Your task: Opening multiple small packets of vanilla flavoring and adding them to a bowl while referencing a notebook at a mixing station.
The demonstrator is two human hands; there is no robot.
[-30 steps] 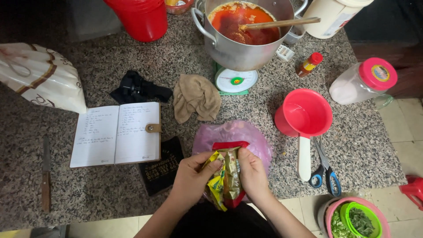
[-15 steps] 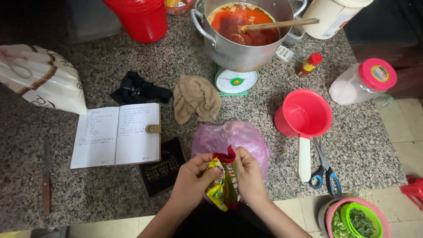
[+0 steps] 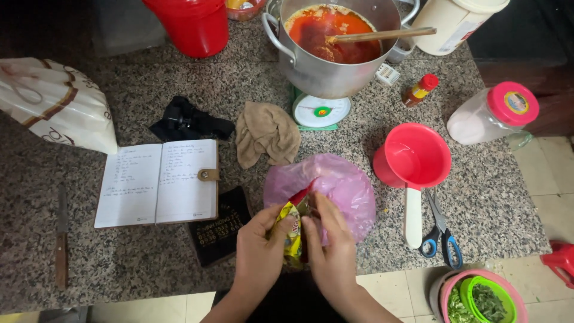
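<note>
As hands closed, packet folded narrower.

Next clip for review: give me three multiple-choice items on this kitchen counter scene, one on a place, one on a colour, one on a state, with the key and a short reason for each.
1. Where does the metal pot stand?
A. on the kitchen scale
B. on the open notebook
C. on the floor

2. What colour is the lid of the plastic jar at the right?
A. green
B. pink
C. black

3. How are the blue-handled scissors?
A. held in the right hand
B. hanging from a hook
C. lying on the counter, untouched

Key: 1 A, the scale's dial shows just below the pot's base. 2 B, the jar's round lid is pink with a small sticker. 3 C, they lie beside the red scoop, while both the right hand and the left hand grip a yellow-and-red packet.
</note>
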